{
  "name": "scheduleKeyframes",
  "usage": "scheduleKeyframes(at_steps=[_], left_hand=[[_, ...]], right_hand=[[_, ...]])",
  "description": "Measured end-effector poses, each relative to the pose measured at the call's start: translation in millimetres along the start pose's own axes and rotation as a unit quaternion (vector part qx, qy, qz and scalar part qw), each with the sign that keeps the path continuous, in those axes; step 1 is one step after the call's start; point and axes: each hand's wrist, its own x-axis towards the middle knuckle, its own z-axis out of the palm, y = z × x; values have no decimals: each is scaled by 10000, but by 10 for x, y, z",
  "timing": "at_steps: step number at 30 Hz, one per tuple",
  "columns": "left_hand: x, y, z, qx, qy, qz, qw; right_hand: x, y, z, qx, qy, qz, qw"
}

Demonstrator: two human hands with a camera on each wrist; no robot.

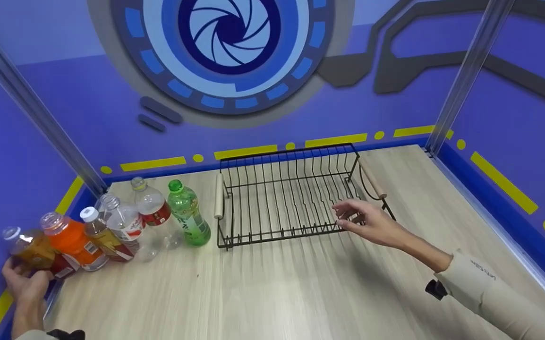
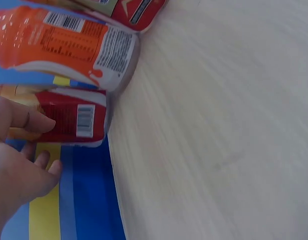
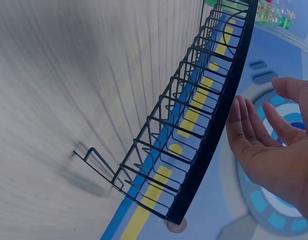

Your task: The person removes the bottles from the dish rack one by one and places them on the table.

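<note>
At the far left of the row, my left hand [image 1: 28, 285] grips the lower part of a bottle of amber drink [image 1: 34, 252] with a red label. In the left wrist view its thumb lies across that label, and other fingertips show below the bottle. An orange bottle [image 1: 76, 243] stands right beside it. My right hand [image 1: 369, 222] holds nothing; its fingers are loosely curved over the near right edge of the black wire dish rack [image 1: 282, 198]. The right wrist view shows the fingers close to the rack's dark rim [image 3: 214, 130].
Right of the orange bottle stand a white-capped bottle [image 1: 105, 236], two clear bottles, one with a red label [image 1: 157, 215], and a green bottle [image 1: 190, 217] near the rack. The rack has wooden handles [image 1: 218, 196] at both ends. Blue walls [image 1: 263, 137] border the wooden table [image 1: 272, 288].
</note>
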Motion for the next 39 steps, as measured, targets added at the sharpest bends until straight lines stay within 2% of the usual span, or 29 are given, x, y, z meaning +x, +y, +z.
scheduleKeyframes(at_steps=[7,16,26,29,35,39], left_hand=[[16,-81,-38,-53,-317,11,9995],[43,-6,46,-247,-756,25,9968],[32,30,177,-336,-754,43,9966],[28,30,219,-356,-749,195,9964],[-5,-10,203,-383,-682,248,9966],[0,-28,248,-494,-713,248,9959]], right_hand=[[21,-5,-41,-67,4,-37,10000],[24,-14,-70,-57,38,50,10000],[18,6,-55,0,62,37,10000],[31,1,-63,-103,130,-62,9998],[65,-8,-18,-86,81,-143,9998],[48,8,-20,-97,135,-85,9998]])
